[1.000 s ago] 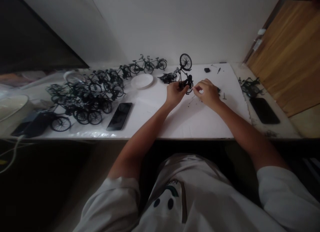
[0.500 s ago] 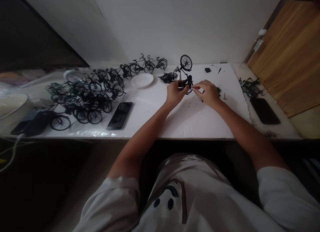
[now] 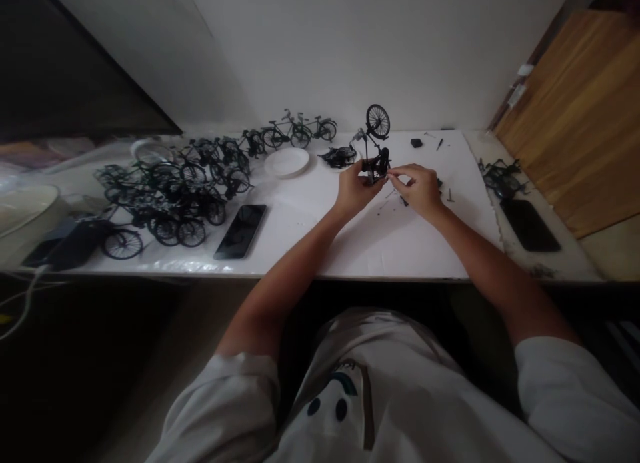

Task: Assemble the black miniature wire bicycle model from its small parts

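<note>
A small black model bicycle (image 3: 374, 143) stands on end above the white table (image 3: 380, 236), one wheel up near the wall. My left hand (image 3: 354, 190) grips its lower part from the left. My right hand (image 3: 419, 188) comes in from the right with thumb and forefinger pinched at the bicycle's lower frame; what the pinch holds is too small to make out. Tiny loose parts (image 3: 395, 200) lie on the table just under my hands.
Several finished model bicycles (image 3: 170, 190) crowd the table's left side and back. A white dish (image 3: 287, 162) and a heap of black parts (image 3: 338, 156) sit behind. One dark phone (image 3: 240, 231) lies left, another (image 3: 530, 224) right beside more parts (image 3: 500, 171). A wooden board (image 3: 580, 116) leans at right.
The model bicycle has been lifted slightly and tilted more upright. My right hand's pinch has moved left onto its lower frame. The view has shifted a little.
</note>
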A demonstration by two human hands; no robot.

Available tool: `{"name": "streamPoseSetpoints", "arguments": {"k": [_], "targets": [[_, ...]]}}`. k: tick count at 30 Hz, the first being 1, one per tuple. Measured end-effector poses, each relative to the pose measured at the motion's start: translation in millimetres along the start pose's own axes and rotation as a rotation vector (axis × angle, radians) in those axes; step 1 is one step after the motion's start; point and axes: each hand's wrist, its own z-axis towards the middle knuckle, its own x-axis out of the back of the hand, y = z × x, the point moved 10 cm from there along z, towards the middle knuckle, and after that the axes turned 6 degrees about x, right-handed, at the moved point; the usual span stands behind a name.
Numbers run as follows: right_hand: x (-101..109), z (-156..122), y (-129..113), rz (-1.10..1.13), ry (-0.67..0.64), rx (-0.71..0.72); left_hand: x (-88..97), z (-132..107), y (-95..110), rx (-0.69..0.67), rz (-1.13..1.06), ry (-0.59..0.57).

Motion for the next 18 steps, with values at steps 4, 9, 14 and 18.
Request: {"name": "streamPoseSetpoints", "arguments": {"k": [4, 9, 14, 18], "targets": [[1, -1, 2, 0.007, 0.016, -0.024, 3.2, 0, -2, 0.0, -0.001, 0.028], [2, -1, 1, -0.024, 0.047, 0.035, 4.3, -2, 5, -0.04, 0.077, 0.053], [2, -2, 3, -0.066, 0.113, 0.108, 1.0, -2, 8, -0.109, 0.183, 0.044], [1, -3, 2, -0.078, 0.14, 0.191, 1.4, 0, 8, -0.165, 0.255, 0.061]]}}
